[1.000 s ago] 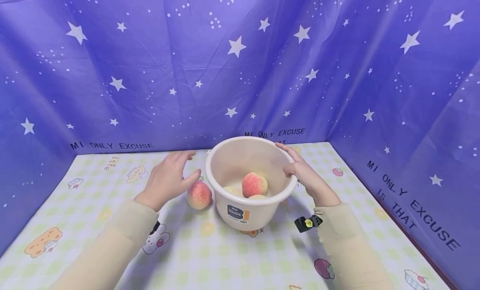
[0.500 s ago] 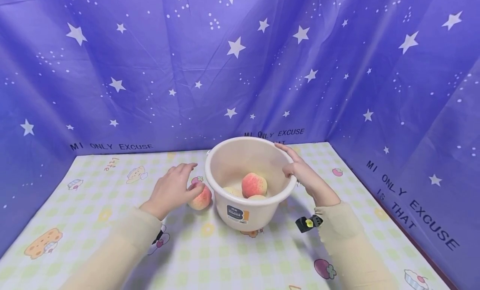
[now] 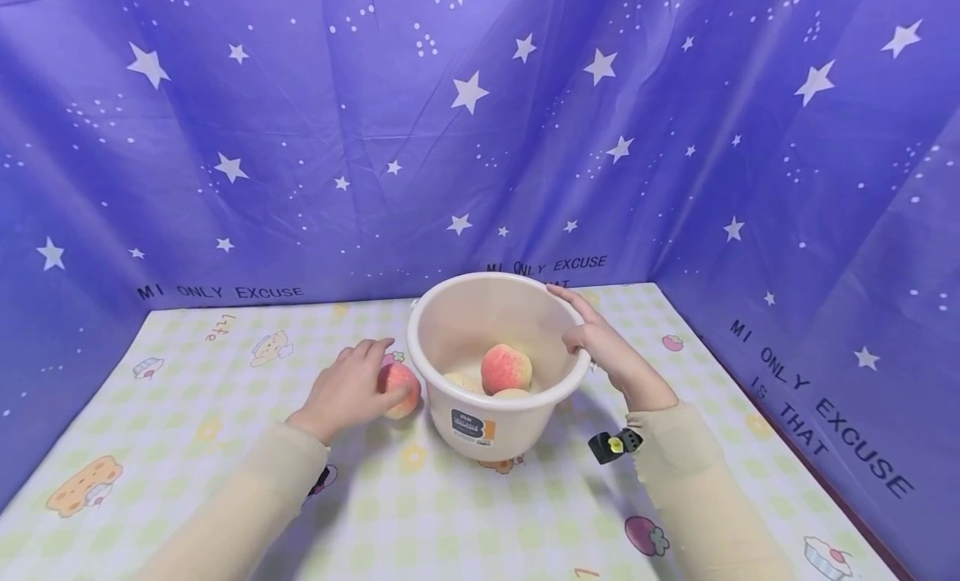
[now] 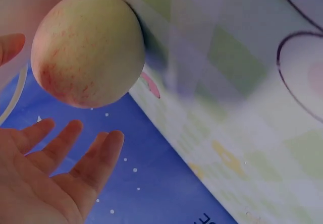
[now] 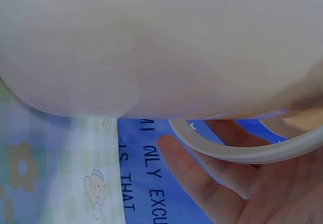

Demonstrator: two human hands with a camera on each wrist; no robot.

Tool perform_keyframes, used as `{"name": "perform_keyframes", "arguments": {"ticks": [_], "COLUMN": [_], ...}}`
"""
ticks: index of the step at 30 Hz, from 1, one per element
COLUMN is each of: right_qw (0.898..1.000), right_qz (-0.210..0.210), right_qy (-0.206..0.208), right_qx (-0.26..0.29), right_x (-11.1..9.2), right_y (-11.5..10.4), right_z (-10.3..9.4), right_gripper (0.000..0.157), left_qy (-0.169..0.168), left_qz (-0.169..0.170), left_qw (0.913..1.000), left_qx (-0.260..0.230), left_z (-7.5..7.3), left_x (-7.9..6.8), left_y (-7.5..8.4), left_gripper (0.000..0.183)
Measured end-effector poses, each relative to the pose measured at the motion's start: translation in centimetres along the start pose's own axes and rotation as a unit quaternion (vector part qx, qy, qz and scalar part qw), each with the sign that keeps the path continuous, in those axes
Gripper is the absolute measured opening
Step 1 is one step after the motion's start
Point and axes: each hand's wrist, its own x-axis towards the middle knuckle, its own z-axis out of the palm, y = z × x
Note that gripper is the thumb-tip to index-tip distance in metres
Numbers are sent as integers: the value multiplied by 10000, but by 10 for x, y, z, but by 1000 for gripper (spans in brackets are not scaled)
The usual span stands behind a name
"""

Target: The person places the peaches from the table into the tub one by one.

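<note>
A red-and-yellow peach (image 3: 400, 391) rests on the table just left of a cream plastic bucket (image 3: 495, 435). My left hand (image 3: 348, 393) is around this peach from the left, thumb in front. In the left wrist view its spread fingers (image 4: 96, 163) stand apart from the peach (image 4: 88, 50). My right hand (image 3: 603, 348) grips the bucket's right rim, thumb inside and fingers along the outside. The right wrist view shows the bucket wall (image 5: 151, 47) and a curved white band (image 5: 237, 156) against that hand. Inside the bucket lie a reddish peach (image 3: 506, 369) and paler, partly hidden round fruit (image 3: 465, 383).
A checked tablecloth (image 3: 420, 523) with printed cartoon food covers the table. Blue star-patterned curtains (image 3: 337, 131) stand along the back and sides. A black strap (image 3: 615, 446) with a yellow mark sits at the right wrist.
My left hand has come lower and slightly right, and its thumb now passes in front of the peach beside the bucket. The right hand and bucket stay in place.
</note>
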Motion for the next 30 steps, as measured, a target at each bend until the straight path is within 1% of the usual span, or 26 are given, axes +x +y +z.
{"name": "perform_keyframes", "arguments": {"ticks": [6, 12, 18, 23, 30], "right_qw": [10000, 10000, 10000, 10000, 10000], "right_qz": [-14, -24, -13, -26, -22], "right_qy": [-9, -5, 17, 25, 13], "right_qx": [8, -9, -47, -46, -63], "right_x": [1, 0, -1, -1, -1], "right_y": [0, -1, 0, 0, -1], "right_z": [0, 0, 0, 0, 0], "right_gripper": [100, 100, 100, 100, 100], "left_qy": [-34, 7, -74, -93, -13], "left_qz": [-99, -142, -193, -179, -74], "left_qw": [9999, 9998, 9994, 9992, 9993], "left_qx": [-105, -169, -275, -356, -377], "left_z": [8, 14, 21, 26, 32], "left_x": [0, 0, 0, 0, 0], "left_y": [0, 0, 1, 2, 4], "left_gripper": [81, 81, 80, 80, 81]}}
